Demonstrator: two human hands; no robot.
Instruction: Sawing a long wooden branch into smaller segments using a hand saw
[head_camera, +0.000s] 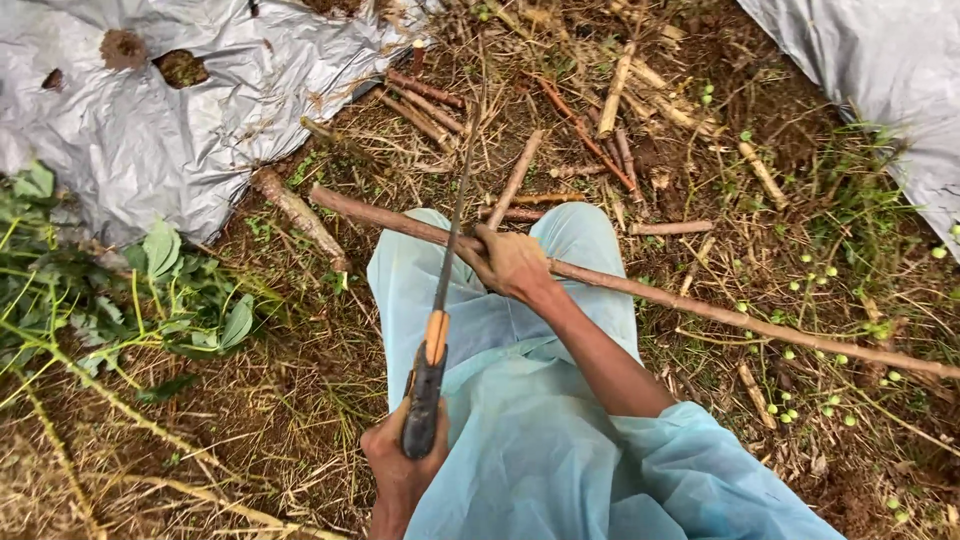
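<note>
Across the person's knee lies a long brown stem (700, 305), the saw (445, 270) blade set on it just beside the right hand (515, 262) — clamped round the stem. The left hand (400, 460) is wrapped tight on the saw handle, nearer the body. Beyond the stem, cut sticks (425, 105) already lie scattered — most of its length looks uncut.
</note>
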